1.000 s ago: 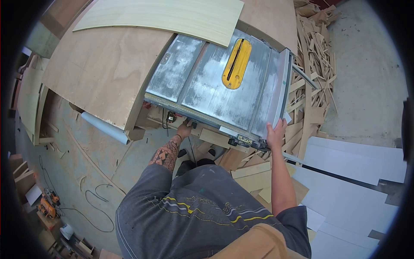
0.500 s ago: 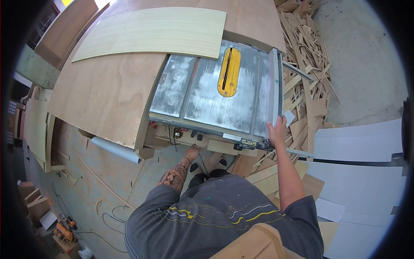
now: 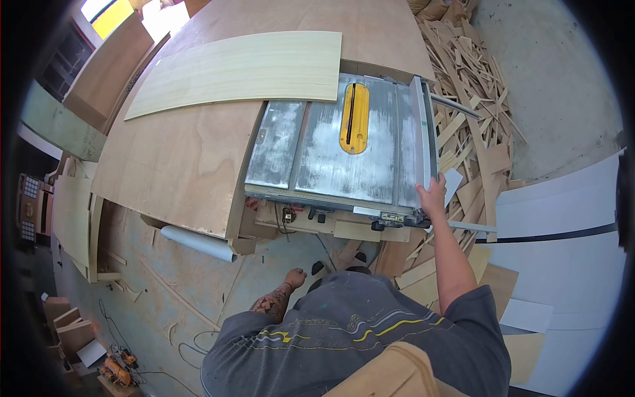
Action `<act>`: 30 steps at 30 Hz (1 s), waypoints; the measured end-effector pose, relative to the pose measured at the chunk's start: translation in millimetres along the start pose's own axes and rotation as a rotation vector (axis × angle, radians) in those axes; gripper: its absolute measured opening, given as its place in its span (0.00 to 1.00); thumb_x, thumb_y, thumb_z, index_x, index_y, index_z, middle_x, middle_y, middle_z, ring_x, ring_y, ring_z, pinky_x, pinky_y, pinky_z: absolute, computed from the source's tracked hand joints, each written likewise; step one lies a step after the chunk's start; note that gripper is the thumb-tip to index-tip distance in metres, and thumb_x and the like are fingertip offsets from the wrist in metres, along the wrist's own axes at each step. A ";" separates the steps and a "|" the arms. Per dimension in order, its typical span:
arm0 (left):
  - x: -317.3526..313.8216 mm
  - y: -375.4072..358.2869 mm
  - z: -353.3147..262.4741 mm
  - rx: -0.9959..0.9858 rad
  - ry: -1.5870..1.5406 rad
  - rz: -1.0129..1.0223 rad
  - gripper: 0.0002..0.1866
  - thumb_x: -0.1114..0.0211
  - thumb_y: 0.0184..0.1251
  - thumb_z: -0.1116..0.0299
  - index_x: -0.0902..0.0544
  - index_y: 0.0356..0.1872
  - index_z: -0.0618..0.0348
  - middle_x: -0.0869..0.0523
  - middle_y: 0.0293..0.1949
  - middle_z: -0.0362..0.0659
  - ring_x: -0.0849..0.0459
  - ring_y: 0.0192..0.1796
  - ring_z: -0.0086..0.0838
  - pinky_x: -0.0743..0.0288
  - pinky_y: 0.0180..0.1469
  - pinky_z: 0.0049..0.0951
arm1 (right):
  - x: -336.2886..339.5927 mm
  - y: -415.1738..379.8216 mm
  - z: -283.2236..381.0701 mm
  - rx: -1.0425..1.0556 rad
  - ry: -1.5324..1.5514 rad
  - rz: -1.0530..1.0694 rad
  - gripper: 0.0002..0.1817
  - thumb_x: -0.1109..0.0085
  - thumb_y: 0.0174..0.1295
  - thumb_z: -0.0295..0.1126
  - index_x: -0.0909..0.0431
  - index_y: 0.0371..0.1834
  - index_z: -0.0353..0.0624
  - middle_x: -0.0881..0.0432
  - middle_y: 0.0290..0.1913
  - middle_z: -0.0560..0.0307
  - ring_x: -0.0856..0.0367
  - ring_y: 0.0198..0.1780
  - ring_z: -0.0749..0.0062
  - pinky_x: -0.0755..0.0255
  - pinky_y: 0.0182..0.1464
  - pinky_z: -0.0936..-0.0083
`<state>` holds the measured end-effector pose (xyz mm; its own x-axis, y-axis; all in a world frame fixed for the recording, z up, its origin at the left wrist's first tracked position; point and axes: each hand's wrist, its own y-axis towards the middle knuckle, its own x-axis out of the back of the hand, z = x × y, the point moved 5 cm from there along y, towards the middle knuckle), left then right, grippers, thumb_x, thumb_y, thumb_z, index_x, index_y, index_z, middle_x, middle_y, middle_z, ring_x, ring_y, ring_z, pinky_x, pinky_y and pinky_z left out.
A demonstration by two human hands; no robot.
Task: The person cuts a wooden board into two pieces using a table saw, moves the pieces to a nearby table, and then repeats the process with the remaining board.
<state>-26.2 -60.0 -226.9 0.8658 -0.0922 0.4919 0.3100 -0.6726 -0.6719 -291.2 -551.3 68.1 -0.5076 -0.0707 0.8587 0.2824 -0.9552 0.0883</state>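
A table saw (image 3: 317, 175) with a scratched metal top is set into a wooden bench (image 3: 175, 155). Its yellow insert (image 3: 360, 126) has a dark slot. My right hand (image 3: 432, 196) is closed around the near end of the metal fence (image 3: 421, 126), at the saw's right edge. Low in front of the bench, my left hand (image 3: 296, 277) hangs with its fingers curled, touching nothing visible. A pale wooden panel (image 3: 238, 69) lies across the bench and over the saw's back left corner.
Wood offcuts (image 3: 466, 99) are heaped right of the saw. White sheets (image 3: 555, 278) lie at the right. A blue-grey roll (image 3: 197, 243) sticks out below the bench. An orange tool (image 3: 117, 372) and cables lie at the lower left.
My left hand has moved down and back, away from the saw's front. My right hand stays on the fence. The whole view has shifted slightly.
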 end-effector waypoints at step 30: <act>219.4 -70.6 -235.7 -0.295 -0.745 -0.773 0.14 0.42 0.82 0.68 0.18 0.57 0.66 0.10 0.45 0.44 0.12 0.44 0.24 0.18 0.50 0.24 | 11.3 -7.5 20.9 -0.069 -0.053 0.097 0.32 0.37 0.66 0.43 0.32 0.66 0.34 0.51 0.82 0.37 0.42 0.76 0.33 0.39 0.72 0.41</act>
<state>49.2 -205.8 59.0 0.5300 0.8242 0.1994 0.8480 -0.5159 -0.1215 -282.0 -539.0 87.7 -0.4361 -0.1501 0.8873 0.2701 -0.9624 -0.0300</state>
